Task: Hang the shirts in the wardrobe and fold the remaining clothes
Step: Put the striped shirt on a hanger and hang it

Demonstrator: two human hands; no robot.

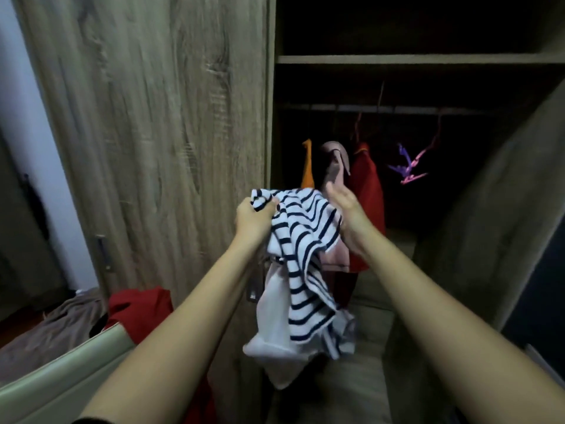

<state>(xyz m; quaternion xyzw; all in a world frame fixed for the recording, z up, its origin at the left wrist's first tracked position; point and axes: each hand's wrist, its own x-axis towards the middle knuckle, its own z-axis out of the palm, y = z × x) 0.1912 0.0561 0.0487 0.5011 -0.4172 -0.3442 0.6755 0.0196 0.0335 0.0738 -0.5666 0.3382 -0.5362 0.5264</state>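
Note:
My left hand [253, 220] grips the top of a white shirt with navy stripes [305, 255], which hangs down in front of the open wardrobe [397, 59]. My right hand [344, 203] is held flat with straight fingers beside the shirt's right side, close to it or touching. Behind the shirt, an orange garment [307, 166], a pink one [334, 166] and a red one [368, 191] hang from the rail [412, 109]. Purple and pink empty hangers [408, 168] hang further right.
The wardrobe's wooden door [153, 133] stands at the left. A red garment [139, 307] lies low at the left beside a pale green edge [76, 359] and brown fabric [55, 322]. The wardrobe's wooden side panel [504, 209] rises at the right.

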